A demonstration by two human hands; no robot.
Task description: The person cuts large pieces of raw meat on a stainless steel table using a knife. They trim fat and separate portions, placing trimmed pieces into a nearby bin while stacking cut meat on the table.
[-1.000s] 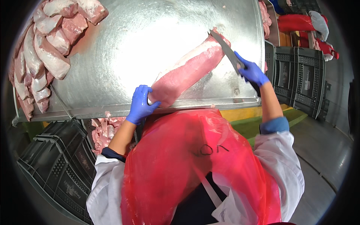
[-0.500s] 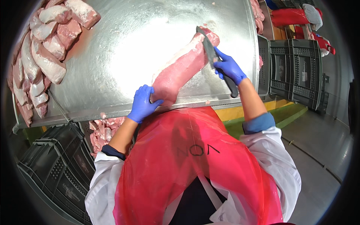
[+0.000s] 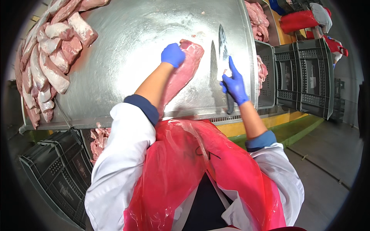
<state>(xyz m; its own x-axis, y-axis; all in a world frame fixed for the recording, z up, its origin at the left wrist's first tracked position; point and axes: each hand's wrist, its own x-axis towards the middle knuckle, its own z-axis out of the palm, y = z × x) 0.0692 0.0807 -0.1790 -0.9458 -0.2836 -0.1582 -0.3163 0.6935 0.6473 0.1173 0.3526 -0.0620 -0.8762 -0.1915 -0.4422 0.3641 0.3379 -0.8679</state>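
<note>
A long pink pork loin point(image 3: 181, 79) lies on the metal table point(image 3: 127, 50), stretching from the near edge away to the right. My left hand point(image 3: 172, 55), in a blue glove, is closed on the left side of its far end. Right of the meat, my blue-gloved right hand point(image 3: 236, 85) grips a knife point(image 3: 223, 46) by its dark handle, index finger stretched toward the blade. The blade points away from me, apart from the meat, above the table with its shadow beside it.
Pork pieces point(image 3: 54, 67) are heaped at the table's far left. Dark crates point(image 3: 63, 173) stand below on the left, with meat trimmings point(image 3: 101, 141) beside them. More trimmings point(image 3: 257, 19) and crates point(image 3: 302, 75) line the right side. People in red aprons point(image 3: 298, 22) are farther off.
My left hand has moved from the loin's near end to its far end. The knife has come off the meat and swung upright to the right. The loin's far end has shifted left and nearer.
</note>
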